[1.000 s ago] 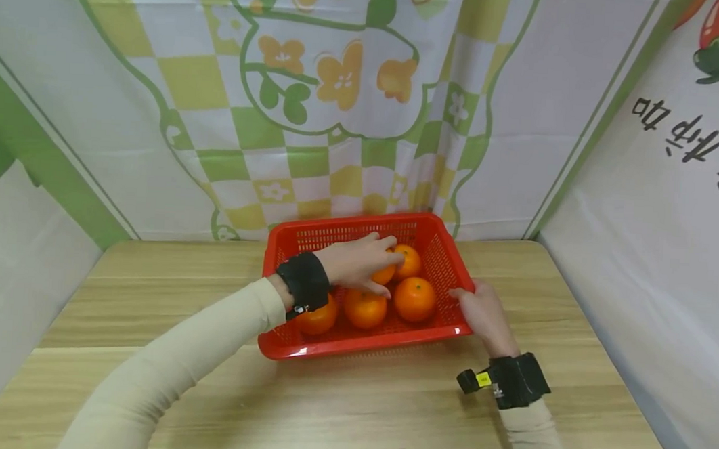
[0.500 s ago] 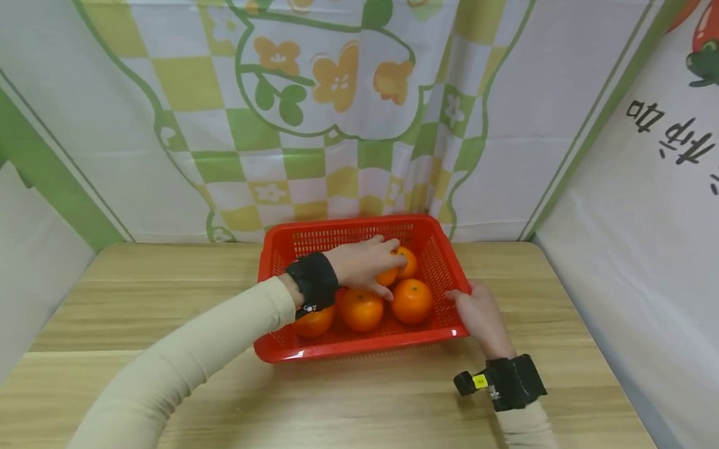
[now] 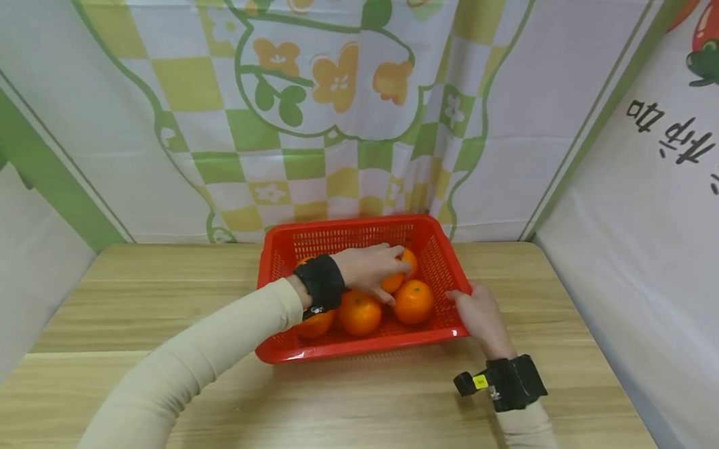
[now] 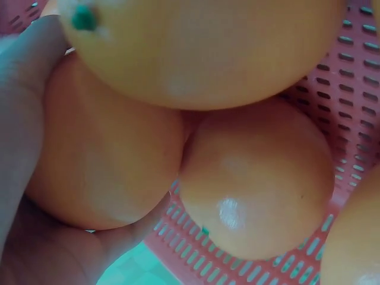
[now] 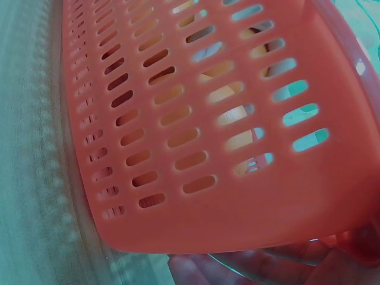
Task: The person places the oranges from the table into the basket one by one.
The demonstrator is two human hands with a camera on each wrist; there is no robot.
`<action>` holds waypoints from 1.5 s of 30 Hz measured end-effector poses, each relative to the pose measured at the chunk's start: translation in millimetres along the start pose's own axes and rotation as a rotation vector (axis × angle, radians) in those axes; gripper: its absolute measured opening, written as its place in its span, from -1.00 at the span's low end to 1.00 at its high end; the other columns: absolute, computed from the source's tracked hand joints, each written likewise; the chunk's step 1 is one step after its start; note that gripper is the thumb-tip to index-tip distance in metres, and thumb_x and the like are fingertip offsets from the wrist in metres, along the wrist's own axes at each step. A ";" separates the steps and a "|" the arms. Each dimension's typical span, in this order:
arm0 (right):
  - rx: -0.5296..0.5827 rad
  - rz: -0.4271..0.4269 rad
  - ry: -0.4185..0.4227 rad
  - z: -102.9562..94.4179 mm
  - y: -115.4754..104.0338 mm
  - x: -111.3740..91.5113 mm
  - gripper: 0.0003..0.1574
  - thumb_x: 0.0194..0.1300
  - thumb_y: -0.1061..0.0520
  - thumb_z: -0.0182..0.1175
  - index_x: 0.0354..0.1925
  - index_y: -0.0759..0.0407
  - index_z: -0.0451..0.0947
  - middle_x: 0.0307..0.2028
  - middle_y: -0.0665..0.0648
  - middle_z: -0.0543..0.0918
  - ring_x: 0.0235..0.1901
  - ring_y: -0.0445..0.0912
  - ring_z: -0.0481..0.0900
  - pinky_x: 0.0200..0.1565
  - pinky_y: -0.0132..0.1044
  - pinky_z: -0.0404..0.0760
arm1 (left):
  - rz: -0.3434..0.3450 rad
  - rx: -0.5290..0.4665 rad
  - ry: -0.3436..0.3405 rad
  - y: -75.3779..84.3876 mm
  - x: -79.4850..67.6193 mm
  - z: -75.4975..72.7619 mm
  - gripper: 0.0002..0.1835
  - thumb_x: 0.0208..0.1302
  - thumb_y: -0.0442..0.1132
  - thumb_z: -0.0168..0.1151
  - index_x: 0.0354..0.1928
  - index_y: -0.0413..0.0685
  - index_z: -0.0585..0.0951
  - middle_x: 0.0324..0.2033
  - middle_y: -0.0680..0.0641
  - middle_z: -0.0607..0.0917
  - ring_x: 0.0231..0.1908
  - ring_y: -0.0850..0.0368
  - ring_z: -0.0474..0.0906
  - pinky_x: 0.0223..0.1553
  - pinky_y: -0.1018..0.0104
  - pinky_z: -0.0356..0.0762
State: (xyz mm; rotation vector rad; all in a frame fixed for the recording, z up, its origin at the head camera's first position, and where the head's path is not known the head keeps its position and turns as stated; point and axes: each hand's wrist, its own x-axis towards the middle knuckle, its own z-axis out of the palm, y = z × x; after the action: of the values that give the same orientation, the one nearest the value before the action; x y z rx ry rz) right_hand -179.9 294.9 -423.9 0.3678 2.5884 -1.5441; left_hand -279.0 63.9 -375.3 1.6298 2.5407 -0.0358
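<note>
A red plastic basket (image 3: 353, 349) with slotted walls holds several oranges. My left hand (image 3: 369, 269) reaches into it from the left and grips an orange (image 4: 107, 148), its fingers curled round the fruit in the left wrist view. Against that fruit lie another orange (image 4: 255, 184) and a nearer one (image 4: 202, 53) with a green stem spot. In the head view an orange (image 3: 415, 302) sits right of the fingertips, and an orange (image 3: 359, 314) lies below the palm. My right hand (image 3: 479, 315) holds the basket's right rim; its fingers (image 5: 237, 267) show under the end wall (image 5: 285, 208).
The basket stands on a wood-grain table (image 3: 349, 414), close to a checkered, flower-printed curtain (image 3: 314, 161) behind. White printed cloth (image 3: 638, 266) closes off the right side. Black camera bands (image 3: 516, 382) sit on both wrists, one of them over the basket's left part.
My left hand has shifted slightly right and toward the basket's front, and the oranges near it have moved a little. My right hand stays on the rim.
</note>
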 end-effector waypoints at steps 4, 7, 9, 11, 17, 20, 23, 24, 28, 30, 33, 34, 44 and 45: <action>-0.001 -0.005 0.001 -1.2 -0.7 0.4 -0.50 0.52 0.07 0.03 0.23 0.38 0.51 -0.01 0.31 0.72 -0.20 -0.01 0.73 -0.22 -0.33 0.65 | -0.036 0.004 -0.010 -0.6 1.8 3.6 -0.41 0.24 0.18 0.50 0.20 0.08 0.59 0.24 -0.25 0.51 0.07 -0.18 0.60 0.12 0.04 0.64; -0.004 -0.003 0.002 -2.1 -1.5 0.9 -0.49 0.52 0.06 0.03 0.25 0.36 0.50 0.00 0.31 0.71 -0.19 -0.01 0.72 -0.22 -0.33 0.65 | -0.070 -0.012 -0.022 -1.1 3.0 4.3 -0.38 0.24 0.19 0.50 0.23 0.08 0.57 0.30 -0.31 0.45 0.18 -0.30 0.60 0.21 -0.04 0.65; -0.007 0.000 0.002 -2.5 -1.9 1.0 -0.49 0.52 0.06 0.03 0.25 0.36 0.49 0.02 0.31 0.71 -0.18 -0.01 0.72 -0.21 -0.34 0.66 | -0.091 -0.027 -0.037 -1.3 3.4 4.8 -0.36 0.25 0.17 0.49 0.26 0.07 0.55 0.37 -0.37 0.39 0.26 -0.42 0.56 0.28 -0.13 0.61; -0.008 0.000 0.001 -2.9 -1.8 1.2 -0.49 0.53 0.05 0.03 0.25 0.36 0.49 0.03 0.31 0.71 -0.17 -0.01 0.73 -0.22 -0.34 0.66 | -0.096 -0.036 -0.053 -1.4 4.1 5.9 -0.35 0.27 0.14 0.49 0.29 0.03 0.53 0.42 -0.42 0.34 0.31 -0.50 0.50 0.38 -0.20 0.51; -0.010 -0.011 0.007 -4.3 -1.9 2.1 -0.51 0.52 0.05 0.04 0.21 0.36 0.51 -0.03 0.29 0.71 -0.20 -0.01 0.72 -0.22 -0.33 0.63 | -0.140 -0.030 -0.099 1.0 6.4 6.6 -0.30 0.32 0.14 0.45 0.37 0.03 0.47 0.53 -0.51 0.18 0.40 -0.58 0.38 0.41 -0.27 0.46; -0.011 -0.020 0.013 -5.0 -2.7 2.6 -0.53 0.52 0.04 0.05 0.19 0.35 0.53 -0.08 0.26 0.70 -0.22 0.01 0.71 -0.23 -0.31 0.61 | -0.164 -0.022 -0.129 2.7 7.6 4.2 -0.28 0.33 0.13 0.45 0.41 0.04 0.44 0.55 -0.52 0.13 0.43 -0.57 0.34 0.39 -0.29 0.47; -0.013 -0.028 0.011 -5.5 -3.5 3.0 -0.53 0.52 0.05 0.04 0.19 0.35 0.53 -0.10 0.25 0.69 -0.24 0.01 0.70 -0.24 -0.31 0.61 | -0.187 -0.026 -0.168 3.9 9.1 2.7 -0.27 0.34 0.10 0.44 0.45 0.06 0.42 0.56 -0.49 0.12 0.47 -0.54 0.31 0.36 -0.31 0.49; -0.013 -0.028 0.010 -5.4 -3.8 3.0 -0.53 0.52 0.05 0.04 0.19 0.35 0.53 -0.11 0.25 0.69 -0.25 0.01 0.70 -0.25 -0.31 0.61 | -0.198 -0.027 -0.180 4.1 9.7 2.7 -0.27 0.35 0.10 0.44 0.46 0.08 0.42 0.56 -0.47 0.11 0.48 -0.53 0.29 0.34 -0.31 0.51; -0.012 -0.032 0.006 -4.7 -4.6 3.1 -0.54 0.52 0.06 0.04 0.18 0.36 0.53 -0.14 0.25 0.69 -0.31 -0.01 0.69 -0.27 -0.31 0.62 | -0.217 -0.024 -0.204 4.0 12.6 5.3 -0.27 0.36 0.11 0.43 0.48 0.10 0.41 0.56 -0.42 0.13 0.49 -0.50 0.29 0.31 -0.27 0.56; -0.008 -0.029 0.003 -4.0 -4.3 3.3 -0.54 0.52 0.06 0.04 0.17 0.37 0.53 -0.16 0.24 0.69 -0.33 -0.02 0.68 -0.29 -0.31 0.62 | -0.220 -0.025 -0.197 3.9 13.8 7.6 -0.28 0.34 0.11 0.44 0.45 0.11 0.43 0.54 -0.41 0.15 0.45 -0.47 0.36 0.27 -0.22 0.60; -0.002 -0.030 0.005 -2.6 -2.6 4.1 -0.56 0.52 0.07 0.05 0.15 0.38 0.53 -0.19 0.24 0.69 -0.34 0.00 0.69 -0.30 -0.31 0.62 | -0.217 -0.023 -0.192 4.3 15.3 10.7 -0.30 0.32 0.12 0.46 0.40 0.09 0.46 0.52 -0.42 0.19 0.38 -0.45 0.45 0.25 -0.20 0.62; -0.001 -0.031 0.007 -2.2 -1.9 4.3 -0.56 0.51 0.07 0.05 0.14 0.38 0.54 -0.20 0.23 0.69 -0.34 0.01 0.69 -0.30 -0.31 0.62 | -0.216 -0.025 -0.192 4.5 15.6 11.4 -0.31 0.31 0.12 0.46 0.39 0.09 0.46 0.51 -0.43 0.20 0.38 -0.45 0.46 0.25 -0.20 0.62; 0.002 -0.030 0.011 -1.5 0.9 2.0 -0.53 0.51 0.07 0.05 0.18 0.38 0.53 -0.16 0.26 0.69 -0.30 0.02 0.68 -0.28 -0.32 0.60 | -0.191 -0.039 -0.199 4.1 15.7 17.5 -0.30 0.30 0.14 0.47 0.39 0.07 0.49 0.30 -0.28 0.46 0.08 -0.10 0.67 0.13 0.07 0.66; 0.003 -0.028 0.009 -1.4 1.1 1.6 -0.53 0.51 0.07 0.05 0.18 0.38 0.53 -0.16 0.27 0.69 -0.30 0.03 0.68 -0.28 -0.32 0.60 | -0.195 -0.032 -0.202 4.0 16.0 18.1 -0.29 0.30 0.15 0.47 0.40 0.08 0.49 0.28 -0.27 0.48 0.09 -0.10 0.66 0.13 0.06 0.66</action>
State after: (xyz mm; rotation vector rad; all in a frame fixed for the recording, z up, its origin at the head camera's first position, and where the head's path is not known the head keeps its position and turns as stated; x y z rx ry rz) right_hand -181.1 296.9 -424.5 0.3408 2.6097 -1.5590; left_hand -280.4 78.5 -394.9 1.2902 2.5182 -0.1681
